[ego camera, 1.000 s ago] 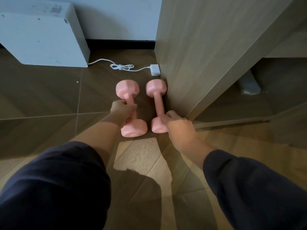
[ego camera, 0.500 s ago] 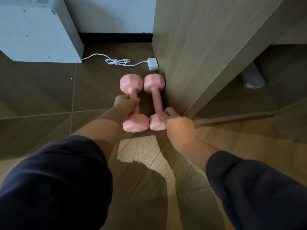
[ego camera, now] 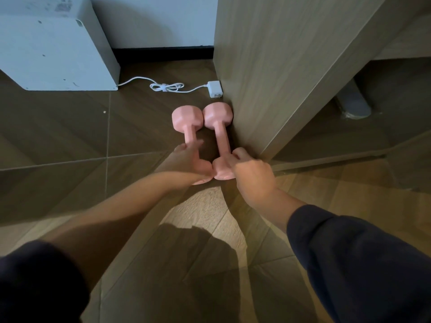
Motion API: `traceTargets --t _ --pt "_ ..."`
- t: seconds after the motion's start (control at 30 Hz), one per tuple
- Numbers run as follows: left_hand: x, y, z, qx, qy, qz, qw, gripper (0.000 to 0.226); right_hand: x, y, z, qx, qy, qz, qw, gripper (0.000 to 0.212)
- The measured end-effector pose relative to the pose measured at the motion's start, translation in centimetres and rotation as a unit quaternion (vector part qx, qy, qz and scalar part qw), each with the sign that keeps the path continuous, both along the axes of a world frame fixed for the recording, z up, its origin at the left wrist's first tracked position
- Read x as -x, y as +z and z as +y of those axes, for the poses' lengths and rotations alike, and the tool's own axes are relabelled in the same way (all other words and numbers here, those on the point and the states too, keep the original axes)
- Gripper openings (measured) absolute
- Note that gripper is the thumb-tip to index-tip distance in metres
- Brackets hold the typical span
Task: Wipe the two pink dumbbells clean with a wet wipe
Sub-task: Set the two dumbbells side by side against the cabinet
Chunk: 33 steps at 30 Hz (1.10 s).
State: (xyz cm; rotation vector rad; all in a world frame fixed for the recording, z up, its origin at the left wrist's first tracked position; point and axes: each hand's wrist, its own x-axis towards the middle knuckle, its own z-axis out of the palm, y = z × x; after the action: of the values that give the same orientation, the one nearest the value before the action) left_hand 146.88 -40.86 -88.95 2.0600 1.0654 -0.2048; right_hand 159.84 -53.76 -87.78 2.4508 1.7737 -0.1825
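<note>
Right hand [ego camera: 253, 174] fingers [ego camera: 240, 153] curl around the right dumbbell [ego camera: 218, 115] handle at its near head. The left hand [ego camera: 186, 158] is blurred over the left dumbbell [ego camera: 186, 117]; its grip cannot be told. Both dumbbells lie on the floor, long axes pointing away beyond the fingers, far heads touching.

Two dumbbells lie on the floor [ego camera: 70, 136] side by side, heads touching, handles running away from me. The left dumbbell [ego camera: 187, 120] is on the open side. The right dumbbell [ego camera: 218, 116] is against the foot of a tall panel [ego camera: 279, 66] to its right. My left hand [ego camera: 186, 159] lies over the left handle's near part. My right hand [ego camera: 251, 173] is at the right handle's near end. Behind the dumbbells is a cable [ego camera: 166, 86], with its adapter [ego camera: 214, 89] by the panel. A box [ego camera: 51, 50] is far left, by the wall [ego camera: 151, 19].
</note>
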Motion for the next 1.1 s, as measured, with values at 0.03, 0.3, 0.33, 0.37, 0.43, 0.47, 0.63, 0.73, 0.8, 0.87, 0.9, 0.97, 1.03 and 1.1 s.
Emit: traceTargets --t 0.03,0.3,0.33,0.37,0.43,0.47,0.63,0.73,0.8,0.87,0.9,0.97,1.03,1.1 --pt "0.6 -0.1 -0.5 -0.014 -0.025 0.005 1.000 0.083 0.0 0.0 0.0 -0.001 0.003 0.001 1.000 0.050" --pt "0.3 1.1 -0.9 -0.024 -0.045 0.024 0.998 0.053 0.4 0.6 0.2 0.014 0.009 -0.013 1.000 0.052" --pt "0.2 1.1 -0.9 -0.024 -0.043 0.029 0.998 0.054 0.5 0.8 0.2 0.017 0.010 -0.018 1.000 0.052" --pt "0.0 1.1 -1.0 -0.023 -0.039 0.034 0.998 0.055 0.6 0.9 0.3 0.021 0.014 -0.023 0.999 0.051" --pt "-0.3 1.2 -1.5 -0.015 -0.022 0.055 0.998 0.062 0.7 1.1 0.2 0.028 0.013 -0.028 0.999 0.050" --pt "-0.3 1.4 -2.0 -0.012 -0.009 0.069 0.998 0.070 0.8 1.3 0.0 0.029 0.000 -0.018 0.999 0.049" --pt "3.2 3.4 -5.8 -0.056 0.046 0.004 0.997 0.073 2.5 3.4 -2.1 -0.037 -0.151 0.190 0.969 0.046" --pt "7.4 5.5 -8.4 0.005 0.005 -0.008 1.000 0.054 3.9 6.1 -4.1 -0.017 -0.290 0.358 0.887 0.025" --pt "10.2 7.8 -9.8 0.054 -0.023 0.014 0.998 0.041 5.3 9.1 -5.6 -0.001 -0.364 0.422 0.830 0.026" --pt "12.5 11.2 -11.0 0.092 -0.014 0.016 0.996 0.030 6.9 12.5 -7.1 0.007 -0.409 0.472 0.781 0.031" --pt "13.5 13.3 -11.5 0.104 0.001 0.006 0.995 0.024 8.0 14.4 -7.7 0.001 -0.425 0.493 0.759 0.032" --pt "15.2 18.2 -12.7 0.126 0.050 -0.037 0.990 0.013 10.2 19.0 -8.6 -0.018 -0.452 0.526 0.720 0.025" --pt "16.6 23.9 -13.7 0.160 0.106 -0.100 0.976 0.012 12.6 24.3 -9.0 -0.026 -0.450 0.565 0.691 0.014" --pt "17.8 28.9 -15.0 0.195 0.151 -0.155 0.957 0.021 14.9 29.5 -9.4 -0.033 -0.417 0.613 0.670 0.005"
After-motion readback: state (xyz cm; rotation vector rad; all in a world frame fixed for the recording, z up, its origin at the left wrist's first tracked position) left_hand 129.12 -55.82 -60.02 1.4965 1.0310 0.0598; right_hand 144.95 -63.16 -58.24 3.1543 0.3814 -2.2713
